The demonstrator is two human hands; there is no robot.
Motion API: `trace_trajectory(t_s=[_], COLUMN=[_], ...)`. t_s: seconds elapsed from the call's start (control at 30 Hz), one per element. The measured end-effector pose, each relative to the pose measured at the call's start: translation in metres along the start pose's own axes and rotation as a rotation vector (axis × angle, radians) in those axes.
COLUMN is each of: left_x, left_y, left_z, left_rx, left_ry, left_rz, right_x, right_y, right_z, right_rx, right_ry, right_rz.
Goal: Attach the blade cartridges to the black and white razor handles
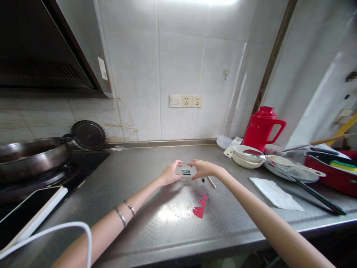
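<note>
Over the middle of the steel counter (pixel 139 193), a small see-through object with dark green stripes (pixel 186 172), which looks like a clear box, is between my two hands. My left hand (pixel 170 174) curls thumb and fingers around its left end. At the right end, my right hand (pixel 205 168) has its thumb and fingers bent round in the same way. Its exact outline is too faint to make out. Beside my right hand, partly under it, lie a small black piece (pixel 203 180) and a short pale stick (pixel 212 182). Nearer me is a torn red scrap (pixel 200 208).
At left, a large pan (pixel 33 158) sits on the stove, with a phone-like device (pixel 30 212) and white cable (pixel 69 225) in front. At right stand a red thermos (pixel 260 128), bowls (pixel 247 160), a ladle (pixel 295 171), a white napkin (pixel 276 193) and a red pot (pixel 329 173).
</note>
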State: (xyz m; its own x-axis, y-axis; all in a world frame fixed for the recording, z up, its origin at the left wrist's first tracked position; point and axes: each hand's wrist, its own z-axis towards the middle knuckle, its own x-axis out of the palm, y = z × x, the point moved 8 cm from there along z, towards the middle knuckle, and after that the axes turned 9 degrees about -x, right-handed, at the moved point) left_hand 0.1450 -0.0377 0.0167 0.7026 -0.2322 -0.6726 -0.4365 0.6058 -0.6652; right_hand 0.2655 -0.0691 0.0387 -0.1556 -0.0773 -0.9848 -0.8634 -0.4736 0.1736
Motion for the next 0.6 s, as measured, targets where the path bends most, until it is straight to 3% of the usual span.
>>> trace_trajectory(t_s=[0.1,0.33,0.43,0.6], left_x=[0.003,0.004,-0.003,-0.031], left_y=[-0.011,-0.014,-0.003,0.044], left_z=[-0.001,-0.003,-0.004,-0.006], left_rx=[0.015,0.013,-0.002,-0.076], left_ry=[-0.008,-0.002,-0.033,-0.14], left_rz=[-0.011,-0.018,0.032,0.15], right_x=[-0.002,-0.008,-0.01,-0.005], right_y=[0.006,0.006,-0.019,-0.098], right_z=[-0.001,-0.003,-0.005,-0.019], right_rx=[0.001,-0.054,-0.04,0.123], right_ry=[-0.017,-0.082,-0.107,-0.079], right_rz=[-0.066,-0.087,-0.022,0.035])
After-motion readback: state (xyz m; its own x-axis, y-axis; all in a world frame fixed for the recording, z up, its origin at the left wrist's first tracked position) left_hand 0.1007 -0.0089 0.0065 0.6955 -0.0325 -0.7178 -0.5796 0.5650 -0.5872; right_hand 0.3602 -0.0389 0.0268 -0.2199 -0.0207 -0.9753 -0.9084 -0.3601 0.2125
